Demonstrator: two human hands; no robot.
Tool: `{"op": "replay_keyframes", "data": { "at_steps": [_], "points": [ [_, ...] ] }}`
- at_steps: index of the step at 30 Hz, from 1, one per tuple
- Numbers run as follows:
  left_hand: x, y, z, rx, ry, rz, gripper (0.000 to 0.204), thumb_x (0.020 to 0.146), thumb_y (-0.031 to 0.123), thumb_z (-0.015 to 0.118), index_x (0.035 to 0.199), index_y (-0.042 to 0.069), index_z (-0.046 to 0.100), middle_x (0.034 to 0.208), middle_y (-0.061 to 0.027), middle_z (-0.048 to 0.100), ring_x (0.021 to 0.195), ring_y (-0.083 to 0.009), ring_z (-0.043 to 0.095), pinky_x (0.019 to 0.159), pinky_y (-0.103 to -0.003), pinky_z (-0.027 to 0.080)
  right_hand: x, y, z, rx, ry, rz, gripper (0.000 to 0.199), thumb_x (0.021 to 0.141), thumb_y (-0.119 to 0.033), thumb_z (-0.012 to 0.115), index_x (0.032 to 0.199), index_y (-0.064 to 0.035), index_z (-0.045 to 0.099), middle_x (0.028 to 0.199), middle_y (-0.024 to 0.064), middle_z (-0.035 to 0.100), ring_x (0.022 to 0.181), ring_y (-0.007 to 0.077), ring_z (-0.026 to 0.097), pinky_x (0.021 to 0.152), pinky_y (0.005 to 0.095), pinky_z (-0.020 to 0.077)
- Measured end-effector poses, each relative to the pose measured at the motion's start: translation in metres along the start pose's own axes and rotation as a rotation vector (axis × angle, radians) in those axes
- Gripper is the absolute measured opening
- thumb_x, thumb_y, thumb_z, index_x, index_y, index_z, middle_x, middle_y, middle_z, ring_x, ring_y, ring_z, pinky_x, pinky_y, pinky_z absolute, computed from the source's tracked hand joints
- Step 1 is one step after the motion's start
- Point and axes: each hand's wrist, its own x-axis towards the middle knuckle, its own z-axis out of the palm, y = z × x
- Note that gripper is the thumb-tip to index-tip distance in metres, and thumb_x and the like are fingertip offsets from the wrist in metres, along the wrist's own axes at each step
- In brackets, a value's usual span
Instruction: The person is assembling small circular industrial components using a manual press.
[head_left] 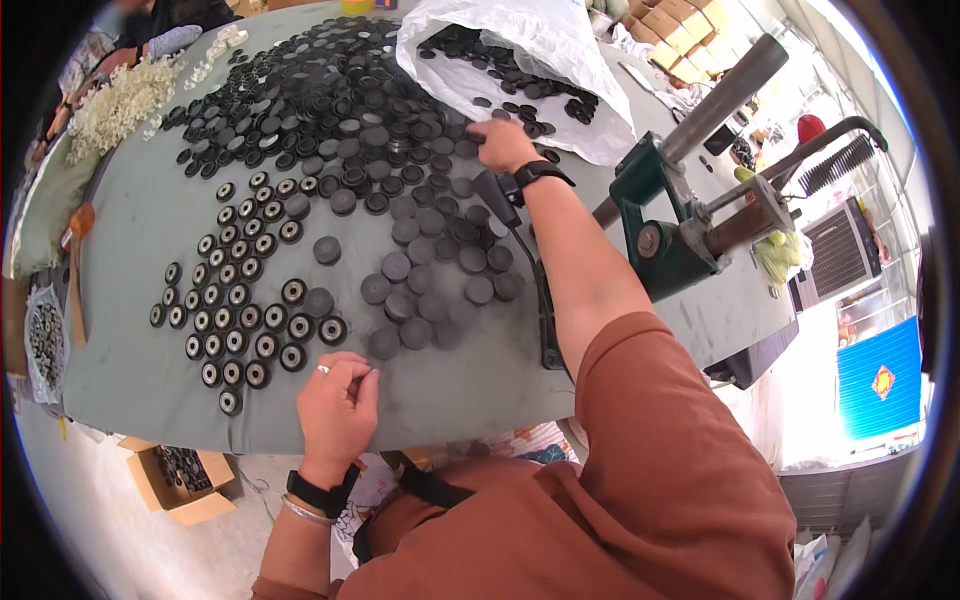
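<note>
My left hand (340, 408) is at the table's near edge, below the dark discs, with its fingers curled in and the thumb against them. Whatever it may hold is hidden. My right arm reaches forward, and my right hand (505, 146) is at the right side of the big heap of black round caps (340, 90), beside a white plastic bag (600, 95). Its index finger is stretched toward the caps, and the hand looks unladen. Between my hands lie loose dark discs (396, 266). Left of them, black rollers with metal centres (228, 272) lie in a loose group.
A green hand press (655, 215) with a thick metal post stands at the right. Pale small parts (125, 100) are heaped far left, near another person's arm (172, 40). An orange-headed mallet (80, 222) lies at the left edge. An open carton (180, 475) sits on the floor.
</note>
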Motion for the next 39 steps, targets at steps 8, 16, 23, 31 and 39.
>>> {"op": "replay_keyframes", "data": {
  "at_steps": [8, 16, 23, 31, 39],
  "points": [
    [-0.003, 0.001, -0.005, -0.045, 0.018, -0.065, 0.008, 0.077, -0.002, 0.066, 0.078, 0.0, 0.059, 0.088, -0.0094, 0.061, 0.056, -0.0132, 0.057, 0.05, -0.024, 0.047, -0.009, -0.038, -0.006, 0.308, 0.092, 0.137, 0.035, 0.074, -0.025, 0.065, 0.108, -0.0176, 0.067, 0.101, 0.0142, 0.067, 0.098, 0.0336, 0.061, 0.086, 0.0409, 0.0484],
    [0.004, -0.001, -0.003, 0.053, 0.014, 0.076, 0.007, 0.077, -0.001, 0.066, 0.079, 0.001, 0.059, 0.083, -0.0068, 0.06, 0.056, -0.008, 0.051, 0.05, -0.021, 0.041, 0.019, 0.07, 0.005, -0.385, -0.206, 0.288, 0.023, 0.086, -0.015, 0.049, 0.099, -0.0052, 0.067, 0.105, 0.0175, 0.066, 0.101, 0.0342, 0.062, 0.085, 0.045, 0.0503],
    [-0.002, -0.007, -0.003, 0.032, 0.024, 0.046, 0.008, 0.078, 0.001, 0.067, 0.079, 0.001, 0.059, 0.085, -0.0053, 0.062, 0.053, -0.0096, 0.052, 0.05, -0.022, 0.044, -0.007, -0.065, -0.025, 0.513, -0.061, 0.108, 0.028, 0.081, -0.015, 0.062, 0.103, 0.0039, 0.062, 0.087, 0.0185, 0.067, 0.076, 0.0279, 0.065, 0.068, 0.0351, 0.053],
    [-0.007, -0.008, -0.006, 0.049, 0.017, 0.07, 0.01, 0.077, 0.001, 0.067, 0.08, 0.001, 0.058, 0.087, -0.0071, 0.062, 0.057, -0.0164, 0.058, 0.053, -0.027, 0.048, -0.116, -0.209, -0.066, 0.999, -0.968, 0.126, 0.027, 0.086, -0.012, 0.064, 0.108, 0.0037, 0.062, 0.08, 0.0047, 0.064, 0.064, 0.0094, 0.061, 0.061, 0.0217, 0.0517],
    [-0.008, -0.011, -0.005, 0.025, 0.026, 0.084, 0.012, 0.076, 0.0, 0.067, 0.084, 0.001, 0.058, 0.089, -0.0072, 0.061, 0.06, -0.0168, 0.059, 0.054, -0.027, 0.049, -0.107, -0.216, -0.06, 0.904, -1.041, 0.113, 0.026, 0.082, -0.015, 0.069, 0.093, 0.0074, 0.061, 0.079, 0.0092, 0.064, 0.066, 0.0133, 0.064, 0.058, 0.0243, 0.0536]
  ]
}}
